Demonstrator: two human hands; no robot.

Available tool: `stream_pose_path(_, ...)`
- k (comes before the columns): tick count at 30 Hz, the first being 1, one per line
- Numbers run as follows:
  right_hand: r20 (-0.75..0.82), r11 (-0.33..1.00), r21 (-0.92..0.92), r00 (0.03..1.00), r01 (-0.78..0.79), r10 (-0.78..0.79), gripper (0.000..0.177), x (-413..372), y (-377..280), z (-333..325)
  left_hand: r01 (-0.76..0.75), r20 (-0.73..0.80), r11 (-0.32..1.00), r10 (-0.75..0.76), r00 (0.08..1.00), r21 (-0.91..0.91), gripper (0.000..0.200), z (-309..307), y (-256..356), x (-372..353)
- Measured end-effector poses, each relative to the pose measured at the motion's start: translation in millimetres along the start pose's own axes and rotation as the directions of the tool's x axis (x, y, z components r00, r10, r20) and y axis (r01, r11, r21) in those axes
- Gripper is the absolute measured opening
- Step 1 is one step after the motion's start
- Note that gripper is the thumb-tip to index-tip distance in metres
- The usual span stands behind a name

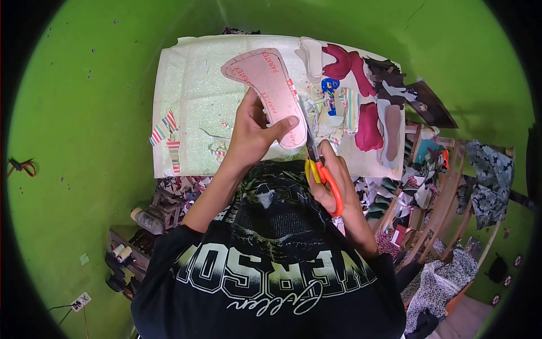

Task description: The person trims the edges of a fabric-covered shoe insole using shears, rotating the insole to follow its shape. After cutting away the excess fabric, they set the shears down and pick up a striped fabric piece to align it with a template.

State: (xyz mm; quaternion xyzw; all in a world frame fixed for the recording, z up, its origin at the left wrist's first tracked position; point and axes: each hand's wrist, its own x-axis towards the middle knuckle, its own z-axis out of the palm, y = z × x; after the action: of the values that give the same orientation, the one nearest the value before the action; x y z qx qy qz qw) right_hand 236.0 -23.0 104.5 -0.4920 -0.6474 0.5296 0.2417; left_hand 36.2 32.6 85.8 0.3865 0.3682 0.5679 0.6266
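Note:
My left hand (255, 131) grips a pink curved piece (272, 85) printed with red PARATEX lettering, its thumb on the lower part of the face. In my right hand (334, 179) are scissors (337, 189) with orange and yellow handles. Their blades point up along the right edge of the pink piece, near its rounded lower end. How far the blades are apart is hard to tell. Striped and white scraps (332, 121) lie on the table just right of the blades.
The white-covered table (195, 73) carries maroon pieces (370, 127), white insole shapes (310, 56), dark pieces (384, 73) and striped scraps (174, 155) at left. A wooden rack (437, 209) with fabric stands at right. A bottle (145, 220) lies lower left.

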Motion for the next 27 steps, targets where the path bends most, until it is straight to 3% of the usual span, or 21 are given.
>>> stream_pose_path(4, -0.016, 0.999, -0.036, 0.999, -0.038, 0.037, 0.108, -2.5, -2.5, 4.3, 0.016, 0.019, 1.000, -0.016, 1.000, -0.026, 0.074, -3.0, 0.9, 0.5)
stream_pose_path(6, -0.006, 1.000, -0.017, 1.000, -0.009, 0.009, 0.110, -1.9, -4.5, 5.0, 0.087, 0.037, 0.992, -0.084, 0.996, -0.088, 0.075, -4.5, 2.7, -0.6)
stream_pose_path(10, -0.008, 0.998, 0.051, 1.000, 0.030, -0.029, 0.112, -1.0, 1.7, 9.1, 0.090, 0.047, 0.988, -0.085, 0.995, -0.123, 0.076, -4.0, 0.0, -2.5)
stream_pose_path(15, 0.032, 0.999, 0.020, 0.999, -0.037, 0.037, 0.112, -2.0, -3.8, 5.7, 0.051, 0.035, 0.997, -0.049, 0.998, -0.061, 0.073, -2.7, -1.5, -3.3)
stream_pose_path(27, 0.012, 0.998, 0.055, 1.000, 0.004, -0.004, 0.111, -3.9, 0.0, 10.9, 0.009, 0.005, 0.998, -0.009, 1.000, -0.062, 0.069, -0.1, -2.2, -6.4)
